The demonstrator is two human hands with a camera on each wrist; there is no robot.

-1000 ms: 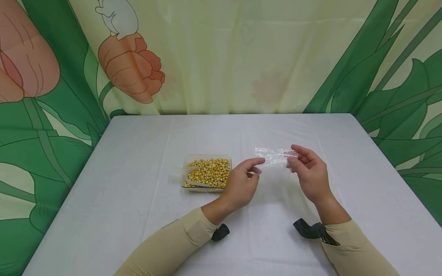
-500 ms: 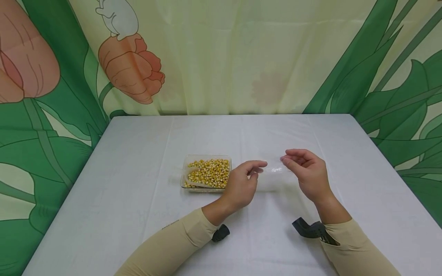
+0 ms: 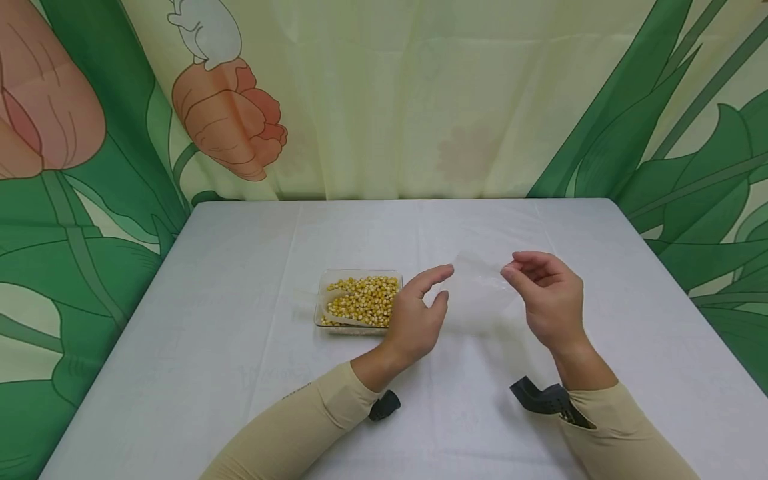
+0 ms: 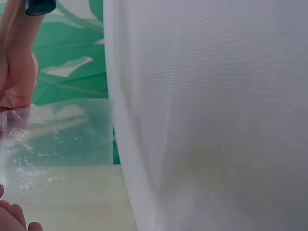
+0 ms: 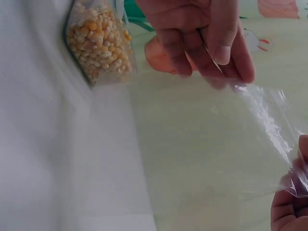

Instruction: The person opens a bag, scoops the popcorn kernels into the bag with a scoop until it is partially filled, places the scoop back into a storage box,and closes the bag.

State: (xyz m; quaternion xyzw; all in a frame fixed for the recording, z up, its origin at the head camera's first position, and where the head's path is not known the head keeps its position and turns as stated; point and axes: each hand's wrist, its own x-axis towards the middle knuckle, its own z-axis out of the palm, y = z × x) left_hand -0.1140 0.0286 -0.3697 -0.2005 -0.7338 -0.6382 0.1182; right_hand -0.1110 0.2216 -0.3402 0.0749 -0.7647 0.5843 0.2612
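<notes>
A clear plastic bag (image 3: pixel 474 297) hangs spread between the two hands, above the table; it shows as a broad see-through sheet (image 5: pixel 192 144) in the right wrist view. My right hand (image 3: pixel 551 300) pinches its upper right corner between thumb and fingers. At the opposite upper corner, fingertips of my left hand (image 3: pixel 416 317) touch the bag's edge, the thumb standing apart from them. Left of that hand, a glass dish (image 3: pixel 320 303) holds yellow corn kernels (image 3: pixel 366 300). Part of a whitish utensil (image 3: pixel 348 320) lies among the kernels, its kind unclear.
A white cloth covers the table (image 3: pixel 240 267). Behind it hangs a curtain (image 3: pixel 390 100) printed with flowers and leaves. Dark camera mounts (image 3: pixel 540 397) sit at both wrists.
The bag has gone from a narrow crumpled strip to a sheet hanging down. My right hand has moved slightly right, and the left thumb and index finger have spread apart.
</notes>
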